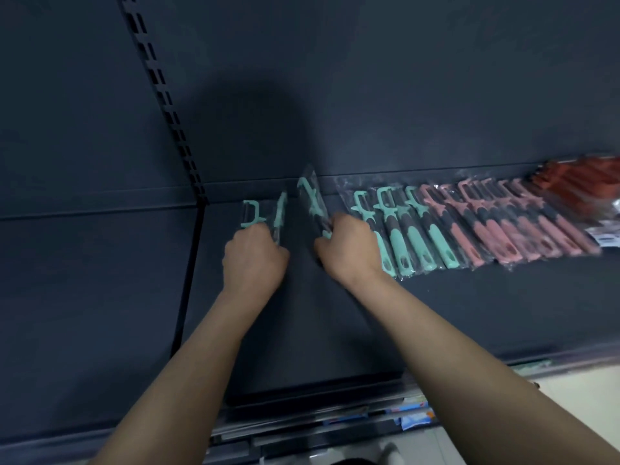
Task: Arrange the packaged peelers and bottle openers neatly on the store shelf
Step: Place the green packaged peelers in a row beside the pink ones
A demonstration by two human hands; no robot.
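Note:
On the dark shelf (335, 317), my left hand (255, 256) grips teal packaged peelers (263, 214) by their handles, heads pointing toward the back wall. My right hand (349, 246) holds another teal packaged peeler (312, 199), tilted up on its edge. To the right lies an overlapping row of teal peelers (409, 229), then pink peelers (510, 226). Red packaged items (580, 182) lie at the far right; whether they are bottle openers is unclear.
A slotted upright (161, 95) divides the shelf's back panel at left. The shelf's front edge (302, 394) runs below my forearms, with blue price labels (414, 416) on a lower rail. A pale floor (577, 391) shows at lower right.

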